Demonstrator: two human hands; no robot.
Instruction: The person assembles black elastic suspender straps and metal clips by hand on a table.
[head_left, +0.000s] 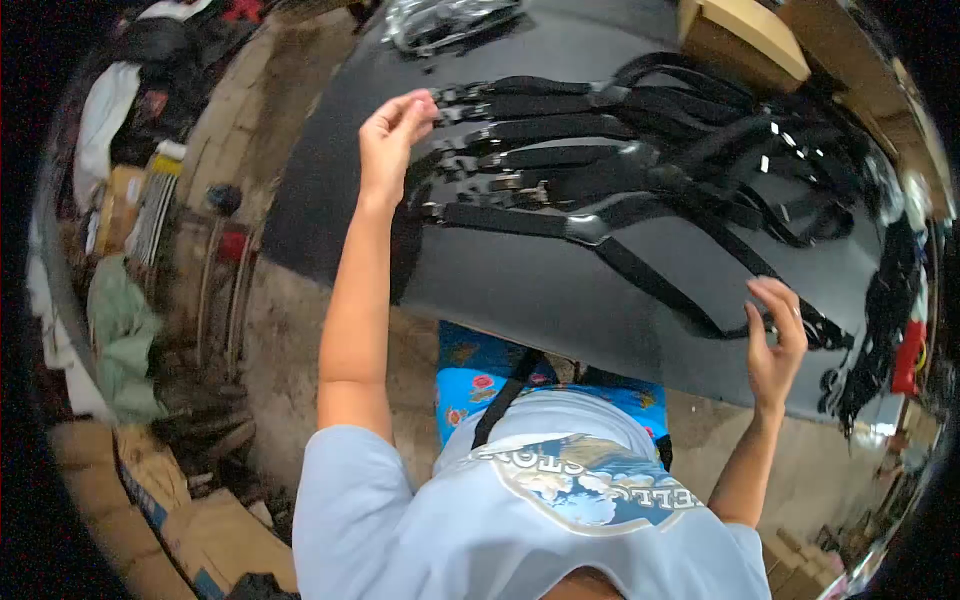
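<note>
Several black suspenders [510, 220] lie stretched side by side on a dark table [640, 290], with metal clips at their left ends and joining patches partway along. At those clip ends is my left hand [393, 130], its thumb and fingers drawn together; whatever may be between the fingertips I cannot make out. Over the table's near right part, my right hand [776, 335] is raised beside the nearest suspenders' strap [650, 280]. Its thumb and curved fingers stand apart, and nothing shows in them. Farther right, more black straps [800, 200] lie looped and overlapping.
A clear plastic bag [450, 22] lies at the table's far edge, and a cardboard box [745, 40] sits at the back right. A bundle of black straps [880, 320] hangs by the right edge. Flattened cardboard [215, 510] covers floor at lower left.
</note>
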